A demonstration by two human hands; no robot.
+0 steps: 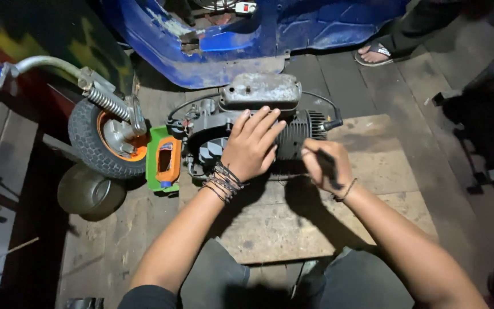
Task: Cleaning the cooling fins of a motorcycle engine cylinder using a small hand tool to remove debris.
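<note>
The left hand [251, 147] lies flat, fingers spread, on the grey scooter engine [258, 123], which sits on a wooden board [315, 212] on the floor. Just right of the engine, the right hand [326, 166] is clenched round a dark tool [330, 166]. A green-and-orange bottle [164, 160] stands left of the engine, beside a small wheel [107, 140].

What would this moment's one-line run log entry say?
left hand: flat on engine | right hand: gripping dark tool beside engine | nearby: wheel, green bottle
</note>
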